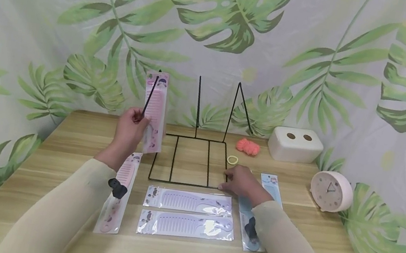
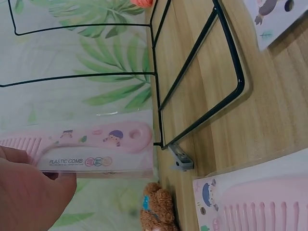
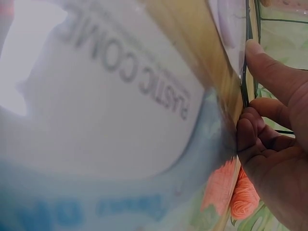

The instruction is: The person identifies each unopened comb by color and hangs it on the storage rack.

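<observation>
My left hand (image 1: 135, 120) holds a packaged pink comb (image 1: 155, 111) upright against the left post of a black wire rack (image 1: 189, 160). In the left wrist view the comb's pack (image 2: 96, 149) reads "PLASTIC COMB", gripped at its left end by that hand (image 2: 29, 192). My right hand (image 1: 226, 183) holds the rack's front right corner, thumb (image 3: 262, 67) laid on the wire (image 3: 247, 29) and fingers (image 3: 255, 134) curled beside it. Flat on the table lie another pink comb (image 1: 118, 195), two pale lilac combs (image 1: 188, 201) (image 1: 186, 225) and a blue comb (image 1: 271, 187) under my right forearm.
A white box with two holes (image 1: 295, 144) stands at the back right, and a pink round clock (image 1: 331, 191) near the right edge. An orange-pink fluffy ball (image 1: 248, 146) and a yellow ring (image 1: 232, 159) lie behind the rack. A leaf-print curtain hangs behind the wooden table (image 1: 64, 139).
</observation>
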{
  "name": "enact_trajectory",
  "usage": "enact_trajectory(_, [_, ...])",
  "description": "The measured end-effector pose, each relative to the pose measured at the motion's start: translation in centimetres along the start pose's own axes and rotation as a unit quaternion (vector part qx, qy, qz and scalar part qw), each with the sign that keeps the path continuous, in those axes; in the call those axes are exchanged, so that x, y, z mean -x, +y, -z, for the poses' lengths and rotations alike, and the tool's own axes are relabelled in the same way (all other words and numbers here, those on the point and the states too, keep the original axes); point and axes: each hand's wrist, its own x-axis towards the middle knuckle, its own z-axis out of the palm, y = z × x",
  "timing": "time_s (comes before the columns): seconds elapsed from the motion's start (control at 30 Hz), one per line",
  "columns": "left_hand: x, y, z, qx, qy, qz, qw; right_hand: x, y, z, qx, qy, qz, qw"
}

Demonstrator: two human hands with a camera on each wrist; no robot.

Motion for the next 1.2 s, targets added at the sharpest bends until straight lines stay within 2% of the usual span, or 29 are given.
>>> enact_trajectory(0.17, [-0.8, -0.3, -0.3, -0.037, -0.006, 0.007, 0.9993, 0.1, -0.1, 0.0, 0.001, 0.000, -0.002, 1.000])
enact_trajectory(0.33, [-1.4, -0.6, -0.5, -0.053, -0.009, 0.013, 0.9985, 0.0, -0.1, -0.1, 0.000, -0.001, -0.006, 1.000])
enact_trajectory(0.57, [-2.0, -1.4, -0.6, -0.049, -0.001, 0.032, 0.9983, -0.1, 0.0, 0.0, -0.002, -0.001, -0.001, 1.000])
enact_trajectory(0.8, [-2.3, -2.1, -0.6, -0.053, 0.007, 0.031, 0.9981, -0.1, 0.1, 0.1, 0.002, 0.002, -0.001, 1.000])
enact_trajectory(1.03, [-2.0, -2.3, -0.4, -0.056, 0.007, 0.031, 0.9979, 0.0, -0.1, 0.1, 0.003, 0.002, 0.002, 1.000])
enact_trajectory(1.2, [-1.0, -2.1, 0.5, -0.074, 0.002, 0.060, 0.9954, 0.0, -0.1, 0.1, 0.002, 0.001, 0.000, 1.000])
